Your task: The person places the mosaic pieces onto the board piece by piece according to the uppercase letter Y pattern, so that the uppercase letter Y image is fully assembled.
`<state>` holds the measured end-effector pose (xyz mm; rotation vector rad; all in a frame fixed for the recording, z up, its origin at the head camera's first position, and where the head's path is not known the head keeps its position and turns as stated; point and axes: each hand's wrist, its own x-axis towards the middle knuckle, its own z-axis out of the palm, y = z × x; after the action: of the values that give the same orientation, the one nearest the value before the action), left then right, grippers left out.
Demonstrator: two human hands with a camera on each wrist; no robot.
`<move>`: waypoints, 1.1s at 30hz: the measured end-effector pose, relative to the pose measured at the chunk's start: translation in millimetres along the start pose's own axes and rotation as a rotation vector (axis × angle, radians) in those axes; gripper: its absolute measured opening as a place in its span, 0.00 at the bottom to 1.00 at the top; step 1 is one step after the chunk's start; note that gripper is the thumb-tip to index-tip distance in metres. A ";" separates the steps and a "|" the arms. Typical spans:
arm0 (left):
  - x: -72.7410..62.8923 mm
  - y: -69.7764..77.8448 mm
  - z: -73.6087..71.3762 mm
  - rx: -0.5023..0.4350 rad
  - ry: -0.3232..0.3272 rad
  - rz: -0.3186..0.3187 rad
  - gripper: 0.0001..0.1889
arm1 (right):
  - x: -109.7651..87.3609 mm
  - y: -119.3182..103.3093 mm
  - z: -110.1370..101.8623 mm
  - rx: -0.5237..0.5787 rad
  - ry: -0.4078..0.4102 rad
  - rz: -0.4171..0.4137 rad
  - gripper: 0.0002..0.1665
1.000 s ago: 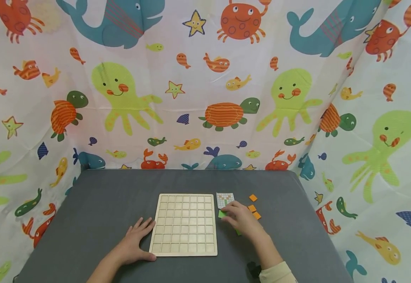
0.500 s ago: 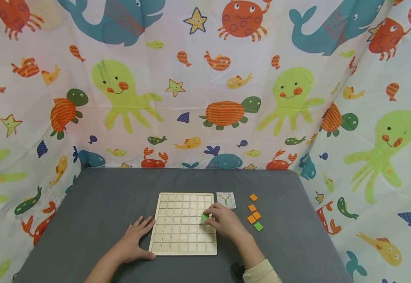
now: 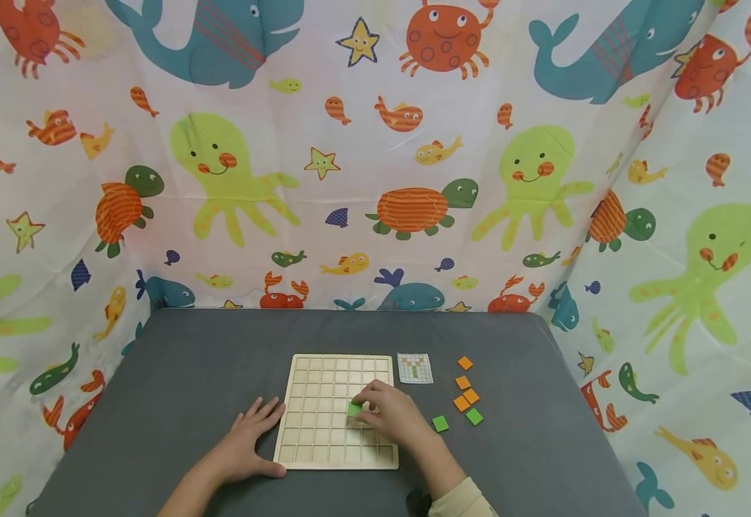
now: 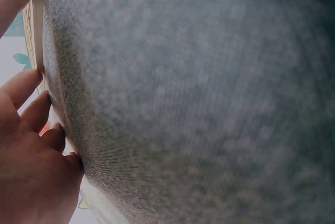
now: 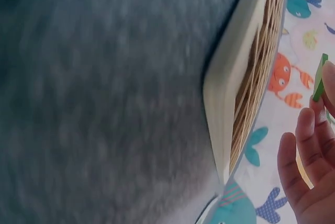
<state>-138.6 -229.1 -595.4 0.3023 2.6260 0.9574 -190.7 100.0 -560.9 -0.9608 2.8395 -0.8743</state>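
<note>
A pale wooden grid board (image 3: 314,416) lies flat on the grey table. My right hand (image 3: 391,415) is over the board's right half and pinches a green square tile (image 3: 354,409) between thumb and fingertips. In the right wrist view, the green tile (image 5: 320,77) is seen edge-on, apart from the board (image 5: 220,114). My left hand (image 3: 243,444) rests at the board's left edge, fingers spread, thumb at the near left corner. The left wrist view shows the fingertips of that hand (image 4: 31,150) along the table, with the board's edge (image 4: 35,35) beside them.
Right of the board lie two green tiles, one nearer (image 3: 440,424) and one farther right (image 3: 474,416). Several orange tiles (image 3: 463,383) lie behind them. A small printed pattern card (image 3: 415,368) sits by the board's far right corner. A curtain with sea animals (image 3: 350,237) hangs behind the table.
My right hand picked up a green tile near the card and carried it left over the board, uncovering the two green tiles on the table. My left hand stayed in place.
</note>
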 end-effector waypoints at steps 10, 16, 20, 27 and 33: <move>-0.7 -5.1 -0.8 -0.003 0.011 0.003 0.64 | 10.9 -15.8 19.6 0.000 -0.059 -0.002 0.15; -0.3 -2.8 -0.6 0.003 0.006 -0.026 0.64 | 15.3 -22.7 24.7 -0.028 -0.097 0.019 0.15; -0.2 -1.1 -0.6 0.001 0.007 -0.023 0.64 | 16.3 -24.2 27.9 -0.036 -0.124 0.031 0.15; -0.8 0.6 0.8 -0.004 -0.004 -0.022 0.64 | 15.2 -25.5 32.2 -0.066 -0.189 0.052 0.13; -2.0 3.7 -0.1 -0.021 0.003 -0.014 0.64 | 15.7 -32.8 30.6 -0.120 -0.207 0.067 0.11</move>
<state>-136.5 -226.9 -592.4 0.2769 2.6156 0.9811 -179.4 54.3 -567.3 -0.9033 2.7530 -0.5675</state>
